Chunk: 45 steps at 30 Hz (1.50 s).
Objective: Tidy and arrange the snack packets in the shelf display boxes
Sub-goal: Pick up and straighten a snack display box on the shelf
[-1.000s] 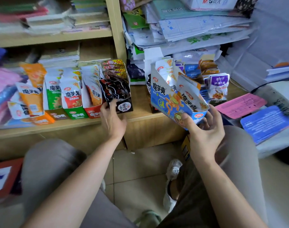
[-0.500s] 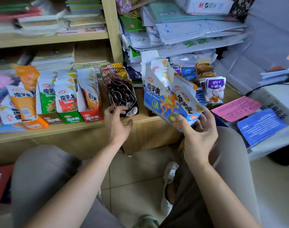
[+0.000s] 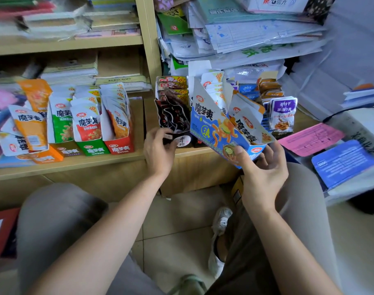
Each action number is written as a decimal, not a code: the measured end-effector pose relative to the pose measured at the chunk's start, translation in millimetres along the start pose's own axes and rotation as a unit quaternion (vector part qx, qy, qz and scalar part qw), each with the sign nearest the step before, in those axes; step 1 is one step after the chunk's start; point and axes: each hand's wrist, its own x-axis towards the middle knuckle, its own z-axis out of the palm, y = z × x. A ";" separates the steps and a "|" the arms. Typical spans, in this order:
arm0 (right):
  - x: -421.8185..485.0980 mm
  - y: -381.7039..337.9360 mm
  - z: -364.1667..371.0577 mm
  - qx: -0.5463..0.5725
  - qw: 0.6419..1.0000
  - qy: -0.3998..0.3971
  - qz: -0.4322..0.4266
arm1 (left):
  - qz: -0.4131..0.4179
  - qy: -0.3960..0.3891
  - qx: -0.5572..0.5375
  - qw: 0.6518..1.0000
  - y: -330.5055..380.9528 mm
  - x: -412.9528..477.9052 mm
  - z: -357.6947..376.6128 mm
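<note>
My right hand (image 3: 261,167) grips the lower front corner of a blue display box (image 3: 211,128) full of white snack packets, holding it tilted off the shelf edge. My left hand (image 3: 158,149) holds the front of a black display box (image 3: 173,120) of dark packets that stands on the shelf just left of the blue one. Further left stand a red box (image 3: 118,145), a green box (image 3: 92,149) and an orange box (image 3: 52,155), each with upright packets. Loose orange packets (image 3: 30,124) lean at the far left.
The wooden shelf (image 3: 79,165) runs across at knee height, with an upright post (image 3: 151,39) behind the black box. Purple and orange packets (image 3: 282,113) crowd the right. Paper stacks (image 3: 256,33) pile above. Pink and blue sheets (image 3: 313,138) lie at right. My knees frame the tiled floor (image 3: 177,220).
My left hand has slid the black box rightwards along the shelf, away from the red box and up beside the blue one. My right hand still holds the blue box tilted.
</note>
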 end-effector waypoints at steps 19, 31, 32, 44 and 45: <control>-49.3 23.1 80.9 -0.020 0.994 -0.105 0.034 | 0.017 -0.092 0.118 0.989 -95.2 19.8 -125.0; -83.2 77.4 171.8 -0.056 0.997 -0.037 0.047 | -0.029 -0.104 0.050 0.993 -102.4 9.3 -128.7; -81.8 82.0 178.1 -0.057 0.996 -0.045 0.053 | -0.034 -0.102 0.041 0.993 -102.6 9.5 -128.0; -67.5 126.8 164.4 -0.323 0.930 -0.138 -0.105 | -0.035 -0.101 0.043 0.993 -102.9 10.5 -130.4; -68.4 126.5 162.5 -0.320 0.930 -0.135 -0.117 | -0.035 -0.100 0.040 0.994 -103.6 10.5 -129.8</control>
